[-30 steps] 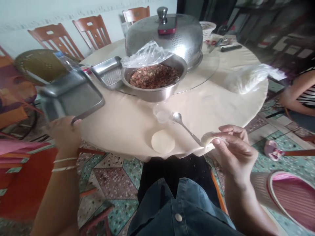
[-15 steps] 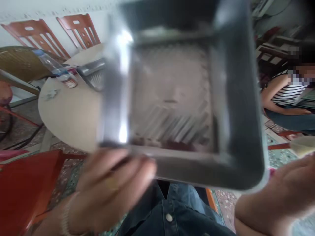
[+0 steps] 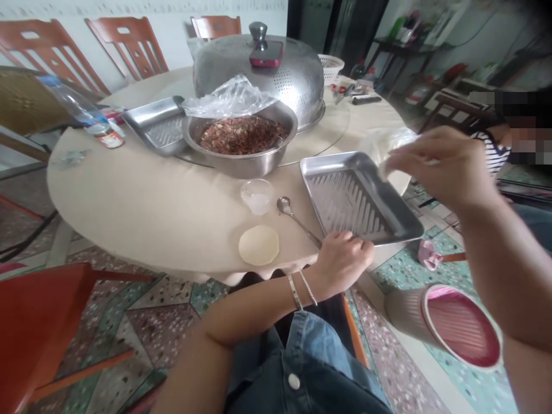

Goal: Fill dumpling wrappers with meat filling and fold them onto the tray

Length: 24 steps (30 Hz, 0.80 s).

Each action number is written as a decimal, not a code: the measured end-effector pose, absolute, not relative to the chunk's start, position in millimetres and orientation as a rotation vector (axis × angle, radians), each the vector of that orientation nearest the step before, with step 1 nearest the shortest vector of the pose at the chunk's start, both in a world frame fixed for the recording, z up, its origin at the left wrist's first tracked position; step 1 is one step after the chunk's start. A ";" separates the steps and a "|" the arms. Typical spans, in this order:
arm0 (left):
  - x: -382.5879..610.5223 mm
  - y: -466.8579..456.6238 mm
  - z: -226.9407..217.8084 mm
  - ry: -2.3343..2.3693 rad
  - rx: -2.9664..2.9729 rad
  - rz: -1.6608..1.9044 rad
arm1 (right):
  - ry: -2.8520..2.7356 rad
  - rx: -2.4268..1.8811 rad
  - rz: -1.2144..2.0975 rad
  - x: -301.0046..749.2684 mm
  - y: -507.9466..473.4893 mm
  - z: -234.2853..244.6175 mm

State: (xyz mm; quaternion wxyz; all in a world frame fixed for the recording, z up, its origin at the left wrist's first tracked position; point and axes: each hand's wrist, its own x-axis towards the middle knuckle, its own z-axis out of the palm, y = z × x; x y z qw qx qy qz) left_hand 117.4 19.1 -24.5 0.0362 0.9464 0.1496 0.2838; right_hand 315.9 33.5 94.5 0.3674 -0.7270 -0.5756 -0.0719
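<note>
My left hand [image 3: 347,259] is closed on the near rim of a shallow metal tray [image 3: 345,204], which lies on the table with its ridged bottom showing. Above the tray's far right side, the fingers of my right hand [image 3: 448,167] pinch a crumpled clear plastic bag [image 3: 394,138]; its contents are hard to make out. A spoon [image 3: 297,221] rests left of the tray. Beside it are a small clear plastic bowl [image 3: 257,196] and a round flat dough wrapper [image 3: 259,245]. Farther back stands a steel bowl [image 3: 254,164] of chopped reddish filling [image 3: 241,135], partly covered by plastic film [image 3: 233,98].
A large perforated metal dome [image 3: 297,80] with a phone [image 3: 266,54] on top stands behind the bowl. A second tray [image 3: 159,126] and a bottle [image 3: 81,109] are at left. A bin [image 3: 409,310] stands on the floor; a person [image 3: 495,149] sits at right.
The tray, held up before my face by my left hand, has come down onto the table at right. My right hand has risen to above the tray's far right side.
</note>
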 end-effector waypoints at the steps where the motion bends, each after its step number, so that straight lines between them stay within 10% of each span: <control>1: 120.7 19.6 -27.1 0.475 2.905 0.871 | -1.589 -1.867 -0.087 308.2 50.7 92.6; 24: -63.0 49.9 -17.1 1.393 2.026 1.493 | -1.709 -2.004 0.341 272.6 178.3 5.0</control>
